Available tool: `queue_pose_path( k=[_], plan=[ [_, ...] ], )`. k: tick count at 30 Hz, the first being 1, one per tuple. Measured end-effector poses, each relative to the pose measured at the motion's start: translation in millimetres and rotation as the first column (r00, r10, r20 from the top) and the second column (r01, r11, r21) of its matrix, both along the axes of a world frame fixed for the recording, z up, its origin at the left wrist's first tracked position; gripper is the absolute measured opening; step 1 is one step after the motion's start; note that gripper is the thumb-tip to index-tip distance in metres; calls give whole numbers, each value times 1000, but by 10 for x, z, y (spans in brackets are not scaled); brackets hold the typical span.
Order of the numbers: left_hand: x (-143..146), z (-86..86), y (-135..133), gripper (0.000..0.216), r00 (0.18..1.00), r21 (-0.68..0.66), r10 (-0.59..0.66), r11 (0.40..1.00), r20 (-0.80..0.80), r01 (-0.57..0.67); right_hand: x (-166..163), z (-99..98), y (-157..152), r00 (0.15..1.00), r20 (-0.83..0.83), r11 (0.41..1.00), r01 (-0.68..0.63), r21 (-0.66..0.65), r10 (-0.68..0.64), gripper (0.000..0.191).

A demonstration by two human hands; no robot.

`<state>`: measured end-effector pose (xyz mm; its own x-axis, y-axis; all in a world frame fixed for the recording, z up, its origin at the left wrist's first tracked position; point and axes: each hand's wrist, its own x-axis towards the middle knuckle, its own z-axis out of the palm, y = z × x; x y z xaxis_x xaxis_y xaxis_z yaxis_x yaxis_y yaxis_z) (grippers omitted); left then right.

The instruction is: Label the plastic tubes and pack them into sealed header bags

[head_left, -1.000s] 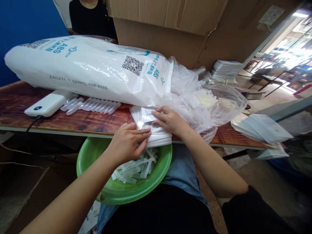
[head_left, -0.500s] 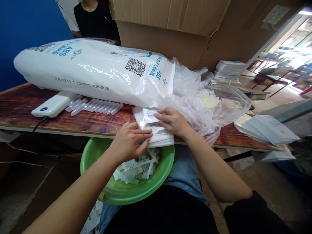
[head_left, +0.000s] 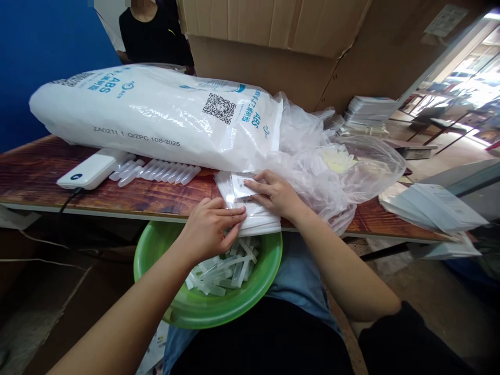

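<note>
A stack of small clear plastic bags (head_left: 258,225) lies at the near edge of the wooden table (head_left: 128,198). My left hand (head_left: 209,229) pinches the stack's front corner between thumb and fingers. My right hand (head_left: 273,194) rests on top of the stack, fingers pressed on a white barcode label (head_left: 240,185). Below, on my lap, a green bowl (head_left: 258,289) holds several clear plastic tubes (head_left: 224,268).
A big white ABS sack (head_left: 156,114) lies across the table, with a row of clear tubes (head_left: 160,171) and a white power bank (head_left: 91,169) in front of it. Crumpled clear plastic (head_left: 336,166) and paper stacks (head_left: 433,208) sit right. Cardboard boxes (head_left: 273,31) and a person in black (head_left: 156,36) are behind.
The view has drifted slightly, so everything sits a little further right. Both hands stay on the stack of bags with barely any movement.
</note>
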<state>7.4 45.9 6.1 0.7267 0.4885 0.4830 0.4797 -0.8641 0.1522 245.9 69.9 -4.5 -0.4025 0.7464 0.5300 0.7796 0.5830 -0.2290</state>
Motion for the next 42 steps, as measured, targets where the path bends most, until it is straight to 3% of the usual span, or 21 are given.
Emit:
queue_pose_path(
  k=[4, 7, 9, 12, 16, 19, 24, 27, 30, 32, 35, 38, 40, 42],
  plan=[
    [-17, 126, -29, 25, 999, -39, -22, 999, 35, 23, 79, -41, 10, 971, -209, 993, -122, 0, 119, 29],
    [-83, 293, -42, 23, 983, -76, -71, 994, 169, 84, 89, 2, -64, 959, -258, 993, -112, 23, 114, 26],
    [-136, 353, -16, 26, 972, -30, -45, 998, 231, 54, 80, 59, -149, 947, -305, 995, -99, 29, 103, 27],
    [-166, 297, 68, 31, 980, 90, 2, 996, 201, -20, 56, 124, -278, 909, -409, 996, -90, 6, 84, 23],
    [-105, 118, 158, 27, 990, 203, -74, 978, 123, 48, 32, 147, -390, 837, -547, 994, -81, -70, 30, 14],
    [-48, 84, 149, 28, 980, 216, -111, 974, 167, 73, 69, 186, -483, 790, -613, 985, -119, -125, 18, 14],
    [25, 220, 73, 16, 896, 22, 17, 999, 445, -30, 126, 237, -643, 680, -729, 915, -337, -221, 74, 24],
    [94, 378, 72, 10, 824, -229, 194, 970, 533, -81, 21, 244, -628, 579, -813, 956, -267, -123, 57, 26],
    [156, 627, 65, 6, 695, -493, 330, 869, 638, 40, -140, 366, -603, 487, -872, 991, -135, -12, 56, 21],
    [157, 833, 11, 8, 629, -567, 353, 806, 693, 172, -226, 513, -646, 465, -882, 997, -64, 47, 72, 17],
    [73, 1114, -153, 14, 623, -653, 373, 693, 687, 305, -303, 712, -806, 390, -918, 997, -16, 73, 74, 16],
    [-71, 1257, -317, 17, 673, -808, 471, 468, 570, 357, -337, 787, -981, 216, -973, 983, -145, -109, -76, 13],
    [-155, 1273, -365, 16, 702, -875, 523, 316, 483, 367, -342, 787, -1046, 149, -961, 918, -293, -269, -233, 12],
    [-207, 1263, -356, 15, 726, -910, 551, 205, 412, 361, -335, 787, -1054, 147, -923, 820, -424, -384, -356, 14]
  ],
)
